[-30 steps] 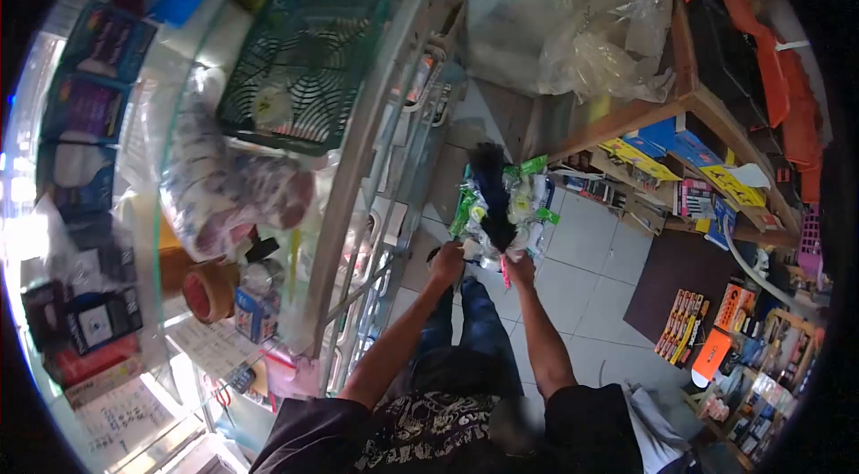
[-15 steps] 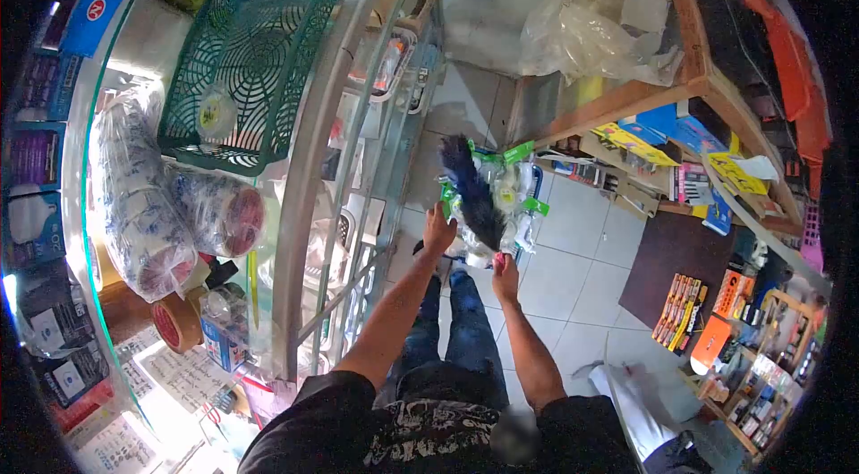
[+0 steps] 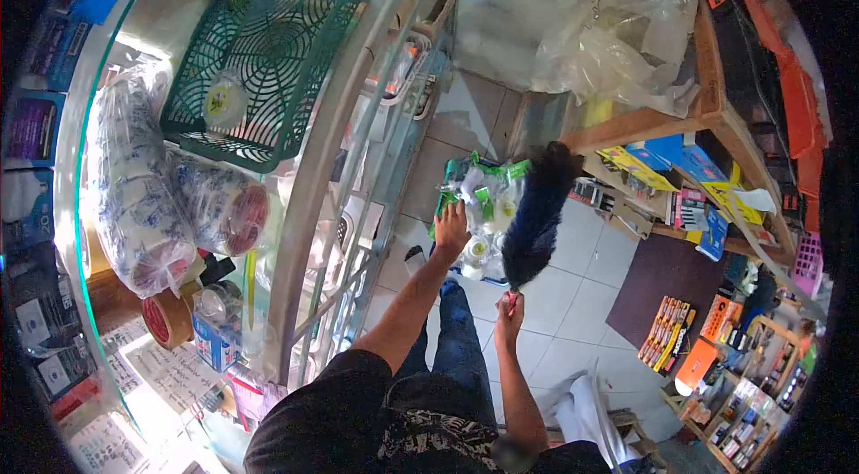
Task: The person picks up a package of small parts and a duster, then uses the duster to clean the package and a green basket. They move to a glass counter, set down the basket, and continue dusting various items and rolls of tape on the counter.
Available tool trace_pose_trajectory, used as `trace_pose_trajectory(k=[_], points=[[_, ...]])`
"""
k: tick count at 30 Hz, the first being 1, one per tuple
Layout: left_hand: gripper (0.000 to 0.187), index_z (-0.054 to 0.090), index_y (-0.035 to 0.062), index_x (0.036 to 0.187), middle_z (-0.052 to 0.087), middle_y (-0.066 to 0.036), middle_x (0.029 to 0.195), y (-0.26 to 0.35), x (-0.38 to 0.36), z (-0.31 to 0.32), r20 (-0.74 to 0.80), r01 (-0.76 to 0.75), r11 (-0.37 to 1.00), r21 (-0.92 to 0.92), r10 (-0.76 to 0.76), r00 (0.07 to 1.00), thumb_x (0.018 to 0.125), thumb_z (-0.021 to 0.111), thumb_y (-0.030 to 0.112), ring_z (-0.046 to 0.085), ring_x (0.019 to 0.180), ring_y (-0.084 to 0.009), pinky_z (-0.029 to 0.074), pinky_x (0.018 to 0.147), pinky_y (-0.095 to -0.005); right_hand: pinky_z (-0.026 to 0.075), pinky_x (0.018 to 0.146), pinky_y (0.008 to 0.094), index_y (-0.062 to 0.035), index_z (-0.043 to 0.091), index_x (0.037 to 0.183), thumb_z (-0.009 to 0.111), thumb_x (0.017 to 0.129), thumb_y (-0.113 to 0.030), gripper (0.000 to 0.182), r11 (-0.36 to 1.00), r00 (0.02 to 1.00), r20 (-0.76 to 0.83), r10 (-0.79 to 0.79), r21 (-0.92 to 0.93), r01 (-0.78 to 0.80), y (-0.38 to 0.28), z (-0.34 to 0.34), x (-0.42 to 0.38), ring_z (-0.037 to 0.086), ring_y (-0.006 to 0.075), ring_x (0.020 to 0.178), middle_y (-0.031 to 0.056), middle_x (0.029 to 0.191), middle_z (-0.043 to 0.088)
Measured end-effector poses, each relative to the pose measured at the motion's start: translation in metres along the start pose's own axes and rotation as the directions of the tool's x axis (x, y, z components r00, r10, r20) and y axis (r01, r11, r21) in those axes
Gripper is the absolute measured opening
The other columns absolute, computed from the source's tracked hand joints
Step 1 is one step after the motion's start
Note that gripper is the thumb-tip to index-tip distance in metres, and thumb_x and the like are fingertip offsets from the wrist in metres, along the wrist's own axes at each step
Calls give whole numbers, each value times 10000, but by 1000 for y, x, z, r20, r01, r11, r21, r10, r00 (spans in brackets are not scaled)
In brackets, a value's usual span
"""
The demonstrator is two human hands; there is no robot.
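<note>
My right hand point(image 3: 509, 319) is closed round the red handle of a dark, fluffy feather duster point(image 3: 538, 224), which points up and away from me. My left hand point(image 3: 452, 230) lies with its fingers stretched over several small plastic-wrapped packs with green and white parts point(image 3: 484, 197). These packs fill a container point(image 3: 486, 278) whose blue edge shows in part. The duster's head is to the right of the packs, covering a little of their right side.
At left stands a glass counter with a green plastic basket point(image 3: 295, 71) and wrapped rolls point(image 3: 143, 197). A wooden shelf point(image 3: 716, 107) with boxes is at right. Clear plastic bags point(image 3: 617, 36) lie on top. White floor tiles point(image 3: 573, 295) run between.
The duster has swung from over the packs to their right, uncovering them. My left hand has moved further onto the packs, fingers now spread.
</note>
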State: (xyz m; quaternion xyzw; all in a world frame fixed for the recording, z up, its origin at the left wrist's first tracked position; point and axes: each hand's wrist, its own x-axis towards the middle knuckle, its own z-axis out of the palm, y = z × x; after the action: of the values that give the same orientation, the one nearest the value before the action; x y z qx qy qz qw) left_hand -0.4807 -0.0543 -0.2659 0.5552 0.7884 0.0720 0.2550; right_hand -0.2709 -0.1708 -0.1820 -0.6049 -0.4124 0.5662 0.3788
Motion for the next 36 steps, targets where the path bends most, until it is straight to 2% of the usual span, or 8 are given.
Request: trace_pose_trajectory(k=[9, 11, 14, 16, 18, 28, 31, 36], points=[[800, 403, 25, 1315, 474, -200, 1241, 8, -38, -61, -126, 117, 790, -602, -239, 963, 655, 789, 261, 467, 1178, -325, 415, 936, -475, 416, 666, 258, -58, 491, 955, 561, 953, -247, 201, 995, 994, 56, -95, 36, 93, -65, 16, 5, 444, 95, 701, -4, 774, 448], [601, 452, 8, 1216, 564, -111, 1050, 15, -64, -98, 86, 131, 128, -983, -308, 947, 768, 752, 271, 593, 934, -244, 492, 805, -378, 436, 613, 262, -50, 505, 960, 572, 950, -253, 214, 997, 979, 191, -67, 60, 56, -91, 16, -1, 476, 105, 640, 7, 751, 473], [495, 482, 10, 1169, 599, -85, 1015, 16, -107, -154, 245, 159, -413, -897, -164, 955, 828, 706, 290, 608, 903, -183, 495, 754, -320, 424, 529, 253, -44, 507, 961, 578, 948, -251, 220, 999, 940, 340, -5, 53, -14, -136, 18, -15, 477, 112, 548, 14, 721, 484], [420, 499, 37, 1218, 582, -104, 1134, -11, -126, -140, -137, -150, -204, -967, -80, 987, 867, 645, 217, 594, 994, -228, 505, 727, -365, 390, 476, 234, -34, 507, 985, 558, 958, -272, 245, 993, 912, 409, -19, 110, -28, -169, 24, -30, 461, 100, 500, 14, 702, 489], [438, 450, 111, 1287, 601, -70, 1118, -4, -149, -199, 187, 216, -646, -732, 114, 976, 897, 604, 240, 614, 959, -221, 495, 666, -347, 356, 459, 222, -31, 506, 1001, 517, 975, -298, 268, 995, 870, 493, -14, 95, -38, -193, 26, -44, 455, 82, 502, 14, 696, 491], [495, 326, 214, 1396, 531, -71, 1200, 17, -175, -319, -86, -164, -683, -711, -147, 985, 946, 520, 143, 579, 1060, -222, 503, 859, -386, 291, 441, 226, -31, 536, 970, 443, 994, -275, 262, 953, 805, 589, -71, -198, 229, -253, 35, -113, 372, 51, 476, -29, 608, 451], [344, 505, 48, 1268, 567, -96, 1267, 20, -176, -339, -316, -412, -446, -794, -276, 908, 979, 466, 232, 577, 1120, -232, 452, 984, -382, 282, 452, 232, -22, 568, 1037, 440, 987, -224, 244, 890, 807, 535, -249, -201, 408, -249, 34, -113, 363, 47, 487, -43, 589, 428], [412, 402, 73, 1354, 542, -45, 1263, 21, -180, -362, -117, -236, -534, -812, -246, 962, 974, 501, 198, 559, 1121, -169, 464, 938, -325, 272, 470, 224, -23, 577, 1093, 477, 963, -193, 236, 915, 795, 564, -223, -160, 371, -254, 33, -108, 360, 32, 507, -57, 601, 431]])
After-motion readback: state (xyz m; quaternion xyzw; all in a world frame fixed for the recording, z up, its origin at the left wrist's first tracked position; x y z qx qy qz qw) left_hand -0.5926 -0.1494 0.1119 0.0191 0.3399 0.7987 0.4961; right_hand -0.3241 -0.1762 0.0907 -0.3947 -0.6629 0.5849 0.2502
